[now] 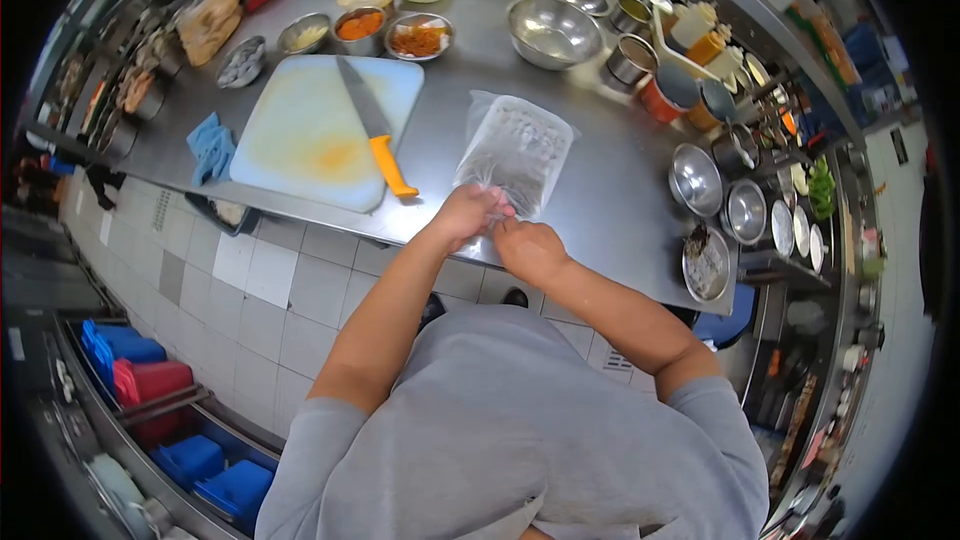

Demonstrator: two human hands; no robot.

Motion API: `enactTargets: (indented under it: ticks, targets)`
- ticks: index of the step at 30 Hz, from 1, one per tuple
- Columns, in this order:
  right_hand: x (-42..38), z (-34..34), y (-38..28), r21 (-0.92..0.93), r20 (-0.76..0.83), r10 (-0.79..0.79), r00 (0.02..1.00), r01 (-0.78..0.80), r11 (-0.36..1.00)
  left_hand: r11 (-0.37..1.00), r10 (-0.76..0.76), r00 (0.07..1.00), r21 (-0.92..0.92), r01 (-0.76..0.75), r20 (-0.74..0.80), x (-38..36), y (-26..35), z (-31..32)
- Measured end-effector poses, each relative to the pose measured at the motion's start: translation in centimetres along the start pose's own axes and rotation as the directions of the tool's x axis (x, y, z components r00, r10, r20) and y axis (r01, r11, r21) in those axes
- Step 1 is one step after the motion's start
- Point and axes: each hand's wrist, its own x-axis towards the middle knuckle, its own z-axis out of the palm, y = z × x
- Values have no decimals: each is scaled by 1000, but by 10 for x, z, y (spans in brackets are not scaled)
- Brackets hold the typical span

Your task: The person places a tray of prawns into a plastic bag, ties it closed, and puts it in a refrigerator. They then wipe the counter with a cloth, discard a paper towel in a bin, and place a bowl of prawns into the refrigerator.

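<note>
Steel table: 1 cutting board, blue cloth just beside, 1 white tray in clear bag, metal bowls.

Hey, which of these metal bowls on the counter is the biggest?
The empty metal bowl just beyond the white tray in plastic; its rim is clearly wider than any other metal bowl's.

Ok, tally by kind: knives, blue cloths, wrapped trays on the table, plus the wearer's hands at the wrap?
Knife: 1
Blue cloth: 1
Wrapped tray: 1
Hands at the wrap: 2 (left hand, right hand)
Total: 5
</note>
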Motion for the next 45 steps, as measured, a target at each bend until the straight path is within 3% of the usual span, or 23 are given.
enactTargets:
  ticks: [3,4,5,8,10,12,14,15,16,17,18,20,21,23,24,26,28,30,32,38,43,45]
  targets:
    - [14,-9,22,-109,-59,-188,981,180,978,999,51,998,1,-51,22,0,-8,-18]
    - [20,-10,29,-130,-103,-268,958,254,958,991,7,993,-137,9,122,-2,-13,-29]
    - [23,-16,31,-43,-78,-243,967,240,970,961,-21,973,-264,83,228,-6,-16,-36]
    - [31,-19,32,-57,35,-330,943,332,942,917,9,983,-393,63,181,-21,-38,-42]
    - [32,-13,27,-95,11,-381,925,380,920,937,103,988,-345,-56,117,-21,-59,-42]
    - [36,-16,17,-121,-5,-428,904,424,898,968,237,958,123,-219,-162,-20,-78,-36]
    - [46,-21,10,-245,-72,-661,747,629,738,965,223,962,175,-195,-159,-16,-93,-40]
    - [55,-21,7,-243,-62,-673,737,643,726,851,433,890,390,-351,-144,-13,-101,-39]
    - [66,-21,5,-200,-71,-754,653,731,653,669,613,785,582,-462,-83,-11,-110,-38]
    - [75,-21,5,-159,-84,-823,562,808,568,734,541,831,553,-394,-126,-16,-107,-35]
    - [84,-17,8,-157,-71,-833,549,819,553,740,547,825,544,-396,-142,-13,-112,-36]
    - [102,-11,11,43,-57,-731,680,733,678,732,613,785,436,-523,-87,-13,-115,-38]
    - [108,-8,9,48,-46,-741,669,743,668,737,614,782,429,-522,-104,-17,-114,-35]
    - [119,0,0,3,142,-586,798,591,806,710,699,664,370,-599,-266,-23,-114,-27]
    - [124,1,-2,8,149,-593,791,599,801,715,695,663,366,-596,-278,-16,-123,-32]
    - [135,-2,-6,66,235,-535,812,536,842,789,605,687,420,-448,-403,-3,-127,-41]
    - [144,-16,-3,164,289,-526,800,500,851,900,436,786,188,-394,-439,-6,-122,-39]
    - [146,-35,-5,257,337,-515,788,449,856,911,323,861,-118,-395,-392,-4,-123,-44]
    - [137,-48,-5,280,300,-515,803,442,852,902,319,876,-167,-398,-361,-5,-125,-46]
    - [131,-41,-19,0,366,-405,838,435,900,872,353,866,-212,-441,-353,-6,-125,-44]
    - [130,-31,-20,-15,379,-368,849,403,915,853,365,867,-251,-458,-339,-13,-117,-42]
    - [129,-31,-23,-33,361,-354,863,392,920,851,293,923,-372,-371,-251,-16,-113,-47]
